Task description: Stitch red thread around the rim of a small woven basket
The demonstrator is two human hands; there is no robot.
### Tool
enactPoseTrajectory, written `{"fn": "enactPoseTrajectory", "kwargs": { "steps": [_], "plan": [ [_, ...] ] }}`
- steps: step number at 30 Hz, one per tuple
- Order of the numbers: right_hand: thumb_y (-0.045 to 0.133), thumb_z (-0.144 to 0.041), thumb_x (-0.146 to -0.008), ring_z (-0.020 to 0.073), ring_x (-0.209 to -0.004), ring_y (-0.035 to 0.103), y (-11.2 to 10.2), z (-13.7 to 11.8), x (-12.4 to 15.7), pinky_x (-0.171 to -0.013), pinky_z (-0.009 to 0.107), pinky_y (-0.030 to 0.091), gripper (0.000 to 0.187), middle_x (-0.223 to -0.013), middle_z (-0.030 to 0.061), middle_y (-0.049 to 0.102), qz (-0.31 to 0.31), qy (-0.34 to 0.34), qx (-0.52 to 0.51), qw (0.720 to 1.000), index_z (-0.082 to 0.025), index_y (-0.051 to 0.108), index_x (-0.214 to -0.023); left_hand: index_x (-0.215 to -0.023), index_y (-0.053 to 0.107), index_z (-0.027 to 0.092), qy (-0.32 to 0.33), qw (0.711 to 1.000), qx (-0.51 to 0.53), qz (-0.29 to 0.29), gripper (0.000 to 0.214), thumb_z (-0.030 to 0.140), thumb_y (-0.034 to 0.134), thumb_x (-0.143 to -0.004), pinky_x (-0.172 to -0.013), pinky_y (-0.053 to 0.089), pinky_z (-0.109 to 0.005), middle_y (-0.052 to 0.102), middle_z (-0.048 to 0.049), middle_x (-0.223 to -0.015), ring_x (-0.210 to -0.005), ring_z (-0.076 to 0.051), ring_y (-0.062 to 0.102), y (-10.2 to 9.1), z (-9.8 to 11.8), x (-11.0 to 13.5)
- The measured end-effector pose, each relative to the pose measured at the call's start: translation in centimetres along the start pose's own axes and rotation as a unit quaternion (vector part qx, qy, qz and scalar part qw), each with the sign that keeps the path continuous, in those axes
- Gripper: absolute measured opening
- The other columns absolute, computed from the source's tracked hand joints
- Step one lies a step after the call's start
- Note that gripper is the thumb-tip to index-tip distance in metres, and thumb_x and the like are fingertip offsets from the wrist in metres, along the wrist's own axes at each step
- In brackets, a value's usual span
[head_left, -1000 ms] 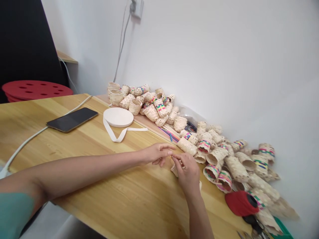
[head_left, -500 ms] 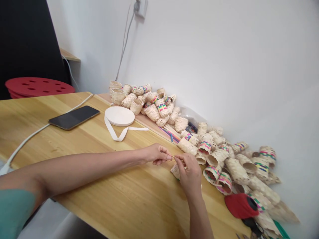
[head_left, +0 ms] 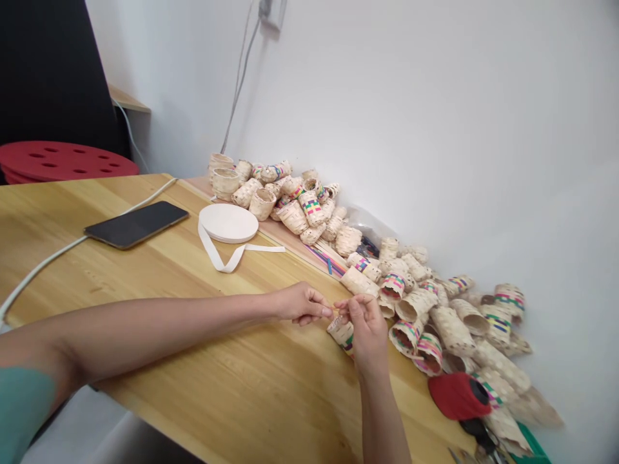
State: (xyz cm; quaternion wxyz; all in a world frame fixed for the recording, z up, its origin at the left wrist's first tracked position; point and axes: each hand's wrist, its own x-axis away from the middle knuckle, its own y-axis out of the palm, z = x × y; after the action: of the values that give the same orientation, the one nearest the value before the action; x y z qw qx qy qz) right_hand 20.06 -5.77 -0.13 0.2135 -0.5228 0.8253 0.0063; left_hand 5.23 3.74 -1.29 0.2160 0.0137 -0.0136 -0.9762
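Just below the middle of the frame, the left hand [head_left: 300, 303] and the right hand [head_left: 366, 325] meet above the wooden table [head_left: 169, 283]. The fingers of the left hand are pressed together in a pinch on something thin and pale, probably a strip end – it is too small to tell. The right hand has thumb and forefinger closed on the same spot, and under this hand lies a small woven basket [head_left: 342, 334] with coloured bands, resting on the table and touching the palm side. I think the basket is kept low against the wood so that it does not turn while the fine end is handled.

Toward the right and the lower right of the frame lies a long heap of similar small baskets [head_left: 435, 316] along the white wall, near enough to reach. A red spool of thread [head_left: 457, 394] lies at the lower right. In the upper left part lie a roll of white tape [head_left: 229, 223] with a loose end, and a dark phone [head_left: 135, 223] on its white cable – both well apart from the hands.
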Motion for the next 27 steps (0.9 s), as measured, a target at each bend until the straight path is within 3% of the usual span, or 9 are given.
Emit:
{"fn": "enactPoseTrajectory", "kwargs": {
  "steps": [6,11,14,16,18,21,24,27],
  "plan": [
    [0.064,-0.040,-0.081,0.0137,-0.064,0.061,-0.3,-0.3,0.1,-0.061,0.026,0.050,0.025,-0.073,-0.0010,0.066,-0.025,0.010,-0.021,0.999,-0.022,0.052,-0.094,-0.071,0.056,0.015,0.018,1.000,-0.004,0.010,0.055,0.069,0.064,-0.065,-0.037,0.026,-0.018,0.044,0.0070,-0.047,-0.038,-0.006,0.036,0.3,-0.4,-0.1],
    [0.067,-0.035,-0.079,0.0153,-0.072,0.063,-0.7,-1.2,0.2,-0.068,0.028,0.050,0.037,-0.074,-0.0008,0.066,-0.033,0.007,-0.003,0.999,-0.021,0.058,-0.113,-0.067,0.059,0.014,0.053,0.998,-0.022,0.028,0.047,0.060,0.064,-0.072,-0.041,0.027,-0.018,0.048,0.0043,-0.053,-0.043,-0.006,0.038,0.7,-0.3,-0.2],
    [0.070,-0.034,-0.074,0.0163,-0.070,0.062,-0.8,-1.9,0.1,-0.067,0.029,0.049,0.027,-0.074,0.0018,0.068,-0.014,0.013,0.013,1.000,-0.019,0.069,-0.097,-0.067,0.064,0.013,0.093,0.994,-0.030,0.052,0.036,0.048,0.072,-0.067,-0.053,0.038,-0.018,0.060,-0.0017,-0.074,-0.065,-0.010,0.051,1.0,0.2,-0.1],
    [0.071,-0.035,-0.072,0.0153,-0.067,0.060,-1.0,-2.6,-0.2,-0.064,0.028,0.048,0.020,-0.072,0.0019,0.067,0.008,0.010,0.009,1.000,-0.018,0.071,-0.083,-0.083,0.069,0.014,0.115,0.989,-0.041,0.089,0.033,0.042,0.075,-0.065,-0.059,0.041,-0.018,0.062,-0.0055,-0.097,-0.078,-0.012,0.053,0.9,0.4,-0.1],
    [0.073,-0.035,-0.071,0.0132,-0.064,0.056,-1.5,-3.4,-0.7,-0.061,0.026,0.046,0.019,-0.069,0.0004,0.065,0.036,-0.002,-0.004,0.999,-0.018,0.070,-0.079,-0.106,0.067,0.016,0.101,0.985,-0.067,0.123,0.046,0.040,0.071,-0.067,-0.056,0.042,-0.019,0.061,-0.0077,-0.110,-0.077,-0.013,0.053,0.7,0.3,-0.1],
    [0.074,-0.037,-0.071,0.0101,-0.061,0.052,-2.7,-4.5,-1.6,-0.060,0.023,0.044,0.022,-0.069,-0.0020,0.062,0.073,-0.019,-0.030,0.997,-0.019,0.069,-0.082,-0.117,0.063,0.014,0.032,0.982,-0.128,0.137,0.053,0.044,0.061,-0.075,-0.048,0.037,-0.019,0.065,-0.0074,-0.099,-0.063,-0.011,0.051,0.4,-0.6,-0.5],
    [0.074,-0.040,-0.072,0.0087,-0.060,0.053,-3.8,-5.1,-2.4,-0.059,0.022,0.046,0.026,-0.072,-0.0026,0.062,0.079,-0.015,-0.063,0.995,-0.020,0.068,-0.086,-0.110,0.066,0.011,0.006,0.979,-0.164,0.124,0.048,0.045,0.056,-0.078,-0.049,0.035,-0.020,0.066,-0.0049,-0.085,-0.056,-0.010,0.050,0.7,-1.6,-1.1],
    [0.076,-0.042,-0.070,0.0093,-0.062,0.056,-4.3,-5.6,-2.8,-0.052,0.019,0.047,0.029,-0.075,-0.0014,0.063,0.075,-0.002,-0.091,0.993,-0.020,0.067,-0.087,-0.097,0.071,0.013,0.000,0.980,-0.177,0.089,0.040,0.045,0.063,-0.074,-0.052,0.035,-0.021,0.067,-0.0023,-0.079,-0.057,-0.010,0.051,1.9,-2.0,-1.4]
  ]
}}
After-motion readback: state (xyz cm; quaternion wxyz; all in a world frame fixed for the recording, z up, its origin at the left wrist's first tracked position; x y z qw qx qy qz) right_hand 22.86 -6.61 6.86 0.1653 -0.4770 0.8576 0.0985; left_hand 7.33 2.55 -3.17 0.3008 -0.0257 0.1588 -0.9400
